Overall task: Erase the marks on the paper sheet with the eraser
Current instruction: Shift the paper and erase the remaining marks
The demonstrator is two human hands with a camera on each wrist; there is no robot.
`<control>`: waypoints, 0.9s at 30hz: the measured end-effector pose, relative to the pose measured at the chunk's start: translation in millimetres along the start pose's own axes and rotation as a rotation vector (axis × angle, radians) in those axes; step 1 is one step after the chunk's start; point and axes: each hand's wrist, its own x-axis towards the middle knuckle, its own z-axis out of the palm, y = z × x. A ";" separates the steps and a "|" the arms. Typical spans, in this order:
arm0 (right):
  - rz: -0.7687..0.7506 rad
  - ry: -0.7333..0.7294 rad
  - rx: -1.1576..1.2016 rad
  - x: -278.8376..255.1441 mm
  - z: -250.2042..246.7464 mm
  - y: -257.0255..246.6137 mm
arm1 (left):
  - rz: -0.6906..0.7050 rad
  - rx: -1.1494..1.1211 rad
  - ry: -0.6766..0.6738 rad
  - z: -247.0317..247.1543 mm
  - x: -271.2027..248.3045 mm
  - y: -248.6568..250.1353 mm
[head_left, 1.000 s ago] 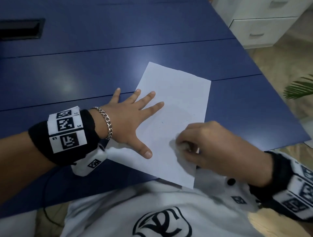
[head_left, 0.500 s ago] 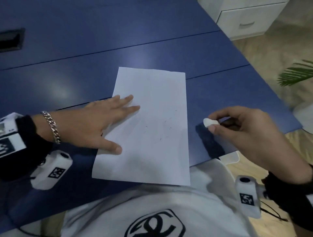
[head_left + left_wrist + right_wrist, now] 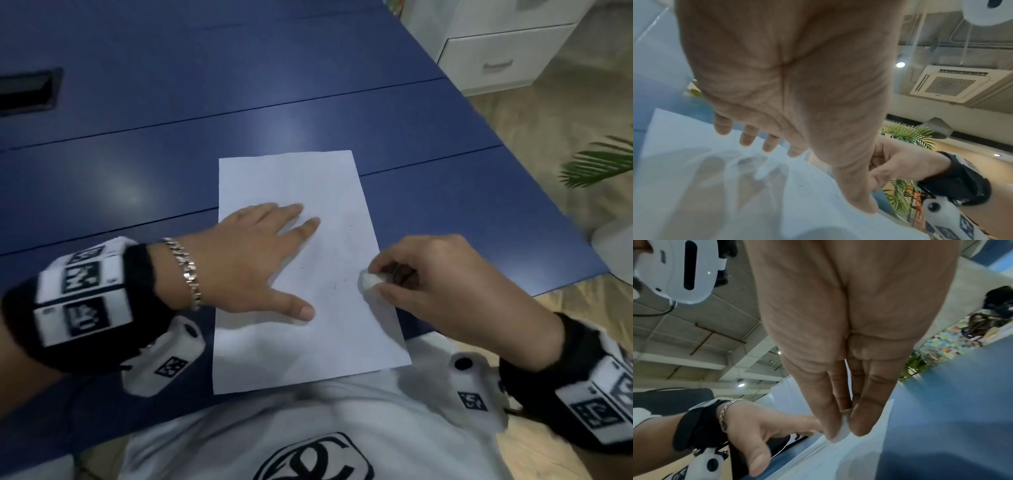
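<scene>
Head view: one white paper sheet [image 3: 308,274], lying flat on a blue bench [image 3: 171,154], its near short edge reaching the bench's near edge by the person's white shirt [image 3: 308,428]. Left hand [image 3: 246,260]: laid flat on the left half of the sheet, fingers straight and spread, thumb stretched toward the near edge; nothing held. A silver chain bracelet [image 3: 186,270] sits at that wrist, next to a black band with printed markers. Right hand [image 3: 442,284]: fingers curled, thumb and fingertips pinching a small white eraser [image 3: 370,280]. The eraser sits at the sheet's right edge, roughly level with the left thumb, its tip at or just above the paper; contact cannot be told from this view. Faint pencil marks [image 3: 337,284] lie on the sheet between the two hands, just left of the eraser. The hands are apart, with a bare strip of paper between them. Right wrist view: eraser [image 3: 842,430] clamped between thumb and fingers of the right hand [image 3: 849,337], its lower end at the sheet [image 3: 838,464]; left hand [image 3: 760,426] beyond, palm down. Left wrist view: left hand [image 3: 787,73] open above the sheet [image 3: 694,138], fingertips down toward it; the right hand [image 3: 898,164] shows past the thumb, the eraser hidden. Background items: white drawer unit [image 3: 496,58], green plant fronds [image 3: 599,161].
</scene>
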 end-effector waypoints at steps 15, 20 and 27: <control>-0.299 -0.226 -0.397 67.7 -19.5 -14.6 | -0.035 -0.085 0.042 10.5 47.2 24.9; -0.208 -0.028 -0.360 84.6 -23.5 1.1 | -0.038 -0.087 0.019 7.6 46.1 25.6; -0.253 -0.190 -0.319 48.7 -25.0 0.1 | -0.033 -0.073 -0.004 6.5 47.8 25.4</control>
